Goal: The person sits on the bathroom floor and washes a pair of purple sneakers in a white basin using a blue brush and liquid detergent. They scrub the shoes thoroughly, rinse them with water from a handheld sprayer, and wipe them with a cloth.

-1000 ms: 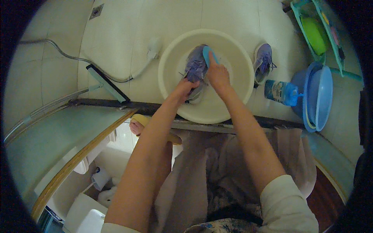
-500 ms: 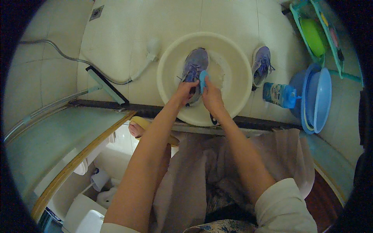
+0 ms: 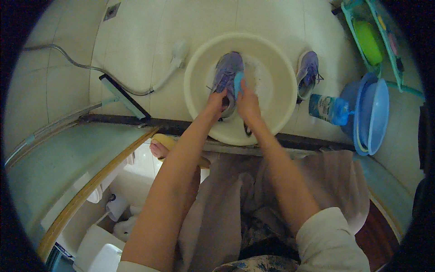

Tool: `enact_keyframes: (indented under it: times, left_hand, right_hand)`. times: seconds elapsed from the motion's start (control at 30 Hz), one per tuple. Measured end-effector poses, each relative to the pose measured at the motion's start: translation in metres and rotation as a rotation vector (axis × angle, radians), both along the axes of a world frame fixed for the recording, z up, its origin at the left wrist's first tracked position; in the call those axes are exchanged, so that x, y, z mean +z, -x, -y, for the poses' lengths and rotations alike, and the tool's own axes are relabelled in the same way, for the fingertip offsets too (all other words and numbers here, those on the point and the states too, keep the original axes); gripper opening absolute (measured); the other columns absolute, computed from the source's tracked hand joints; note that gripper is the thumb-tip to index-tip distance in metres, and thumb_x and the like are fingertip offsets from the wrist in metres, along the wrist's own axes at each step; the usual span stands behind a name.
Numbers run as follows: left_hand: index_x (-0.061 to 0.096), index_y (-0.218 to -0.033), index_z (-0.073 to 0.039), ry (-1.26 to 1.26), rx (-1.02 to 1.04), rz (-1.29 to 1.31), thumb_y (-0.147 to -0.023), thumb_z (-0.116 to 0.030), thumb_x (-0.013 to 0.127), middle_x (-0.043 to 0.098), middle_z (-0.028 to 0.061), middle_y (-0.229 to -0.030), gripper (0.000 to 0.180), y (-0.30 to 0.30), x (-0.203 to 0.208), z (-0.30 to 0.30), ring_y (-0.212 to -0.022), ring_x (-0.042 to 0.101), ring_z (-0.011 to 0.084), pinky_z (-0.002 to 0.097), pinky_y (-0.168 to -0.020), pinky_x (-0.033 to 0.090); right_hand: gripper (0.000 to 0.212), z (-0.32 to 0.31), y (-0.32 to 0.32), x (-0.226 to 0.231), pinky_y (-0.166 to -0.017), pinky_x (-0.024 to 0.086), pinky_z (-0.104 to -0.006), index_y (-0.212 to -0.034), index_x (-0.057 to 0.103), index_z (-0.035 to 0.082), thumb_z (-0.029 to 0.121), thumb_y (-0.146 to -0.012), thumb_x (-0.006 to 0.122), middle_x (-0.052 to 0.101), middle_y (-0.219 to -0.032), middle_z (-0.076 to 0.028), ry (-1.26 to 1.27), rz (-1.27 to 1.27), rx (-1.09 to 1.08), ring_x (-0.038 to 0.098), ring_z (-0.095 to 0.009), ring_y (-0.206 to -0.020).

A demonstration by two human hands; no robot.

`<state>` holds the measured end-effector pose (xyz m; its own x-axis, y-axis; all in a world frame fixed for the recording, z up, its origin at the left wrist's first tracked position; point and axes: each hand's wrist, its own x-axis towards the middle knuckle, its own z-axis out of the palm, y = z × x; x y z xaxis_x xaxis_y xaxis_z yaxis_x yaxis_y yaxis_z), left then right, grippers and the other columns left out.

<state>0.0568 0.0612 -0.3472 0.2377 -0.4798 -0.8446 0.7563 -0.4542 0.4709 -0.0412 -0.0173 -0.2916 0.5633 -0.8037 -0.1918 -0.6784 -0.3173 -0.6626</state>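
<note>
A purple sneaker (image 3: 228, 69) lies in a large cream basin (image 3: 286, 104), its toe pointing away from me. My left hand (image 3: 217, 102) is closed on the shoe near its heel opening. In my right hand (image 3: 248, 105) is a blue scrub brush (image 3: 238, 82), pressed against the shoe's right side; a dark handle end shows below that hand. Some suds or wet patches show on the basin floor right of the shoe. The brush's bristles are hidden.
Right of the basin stand another purple sneaker (image 3: 308, 72), a blue bottle (image 3: 327, 109) and stacked blue basins (image 3: 378, 118). A green rack (image 3: 355, 36) is at the far right. On the left lie a shower head (image 3: 179, 51) with its hose and a squeegee (image 3: 123, 96).
My right hand and the brush have shifted slightly up along the shoe's side. My left hand keeps its hold on the sneaker. The whole view has shifted a little.
</note>
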Motion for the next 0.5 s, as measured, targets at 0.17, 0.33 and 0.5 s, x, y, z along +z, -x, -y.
enact_keyframes:
  times: [0.17,0.33,0.5]
  left_hand:
    - [0.048,-0.105,-0.008,0.078,0.053,-0.009,-0.084,-0.032,0.053,0.055,0.0044,-0.091,0.032,0.003,-0.004,-0.005,-0.083,0.050,0.0185,0.0361,-0.068,0.040]
    - [0.049,-0.104,-0.010,-0.019,0.002,-0.101,-0.084,-0.032,0.054,0.054,0.0043,-0.092,0.030,0.007,-0.005,-0.004,-0.083,0.049,0.0178,0.0363,-0.067,0.039]
    - [0.049,-0.100,-0.011,0.010,0.042,-0.025,-0.084,-0.032,0.054,0.054,0.0040,-0.093,0.027,-0.002,-0.018,-0.010,-0.081,0.048,0.0173,0.0356,-0.065,0.039]
  right_hand:
    - [0.044,0.010,0.000,0.012,-0.070,0.044,-0.0459,-0.124,0.041,0.003,0.008,-0.080,0.046,0.056,-0.086,-0.027,-0.130,-0.122,0.071,0.055,-0.042,-0.078]
    - [0.044,0.011,-0.005,0.000,-0.069,0.043,-0.0452,-0.123,0.042,0.002,0.007,-0.079,0.046,0.057,-0.082,-0.026,-0.016,-0.103,0.030,0.056,-0.041,-0.076]
    - [0.044,-0.001,0.004,0.005,-0.068,0.043,-0.0438,-0.123,0.041,-0.001,0.007,-0.080,0.046,0.056,-0.085,-0.026,-0.099,-0.062,0.126,0.056,-0.040,-0.078]
